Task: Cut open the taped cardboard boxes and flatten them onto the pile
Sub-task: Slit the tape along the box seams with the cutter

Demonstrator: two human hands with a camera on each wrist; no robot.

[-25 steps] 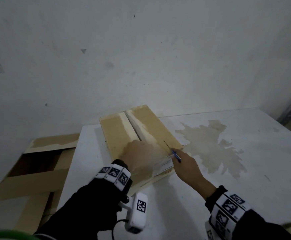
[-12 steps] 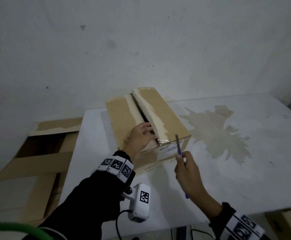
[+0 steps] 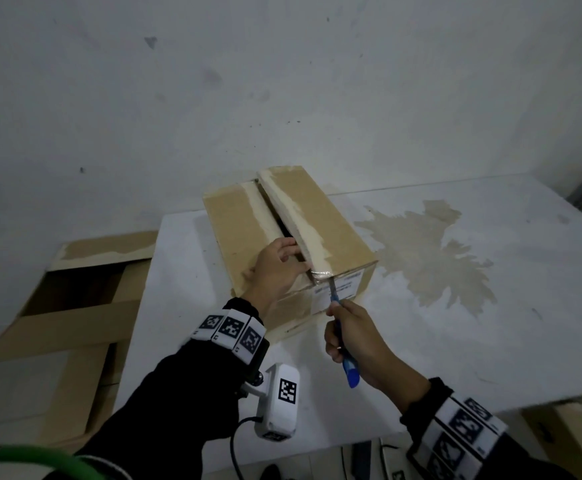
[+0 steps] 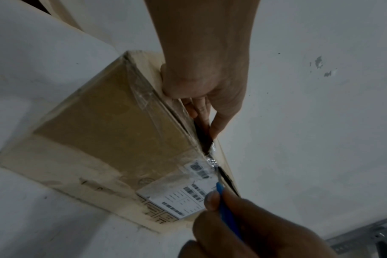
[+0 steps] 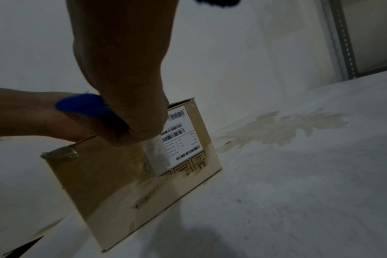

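Head view, near to far.

Right hand (image 3: 353, 337): fingers wrapped round a blue-handled knife (image 3: 346, 358), blade pointing up at the near top edge of the box, where crumpled clear tape (image 3: 320, 275) bridges the seam.

Left hand (image 3: 275, 268): rests on the left flap, fingers hooked into the open slit; the left wrist view confirms fingertips curled under the flap edge.

Cardboard box (image 3: 248, 230): stands near the tabletop's far left corner, top seam already parted along most of its length, a shipping label (image 3: 338, 289) on the near face.

Step in hand, as judged: severing the last tape at the near end of the seam. Next move calls for a short stroke through the tape, blade kept away from the left fingers just beside it.

Table (image 3: 455, 341): white, with a tan stain (image 3: 421, 251) right of the box. Room lies open toward the right and near edges.

Pile of flattened cardboard (image 3: 75, 306): lower, beyond the left edge.
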